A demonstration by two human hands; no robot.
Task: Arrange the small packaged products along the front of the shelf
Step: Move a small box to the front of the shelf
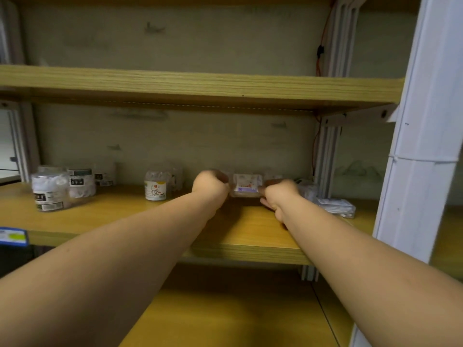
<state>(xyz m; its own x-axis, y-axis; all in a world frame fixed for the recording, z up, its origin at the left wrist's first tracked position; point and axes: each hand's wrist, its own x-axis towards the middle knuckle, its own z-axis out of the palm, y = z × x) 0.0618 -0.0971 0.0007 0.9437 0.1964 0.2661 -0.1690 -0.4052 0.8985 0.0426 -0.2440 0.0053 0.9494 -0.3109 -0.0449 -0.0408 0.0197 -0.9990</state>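
Observation:
A small clear box with a white and purple label sits far back on the middle wooden shelf. My left hand grips its left side and my right hand grips its right side. Left of my hands stands a clear jar with a cartoon label, with another jar half hidden behind it. Further left is a group of clear tubs with black labels. At the right lie flat clear packets, one partly hidden behind my right hand.
An upper wooden shelf hangs close above my hands. A white upright post bounds the right side. A lower shelf lies below. A blue price tag sticks to the shelf's front edge at far left.

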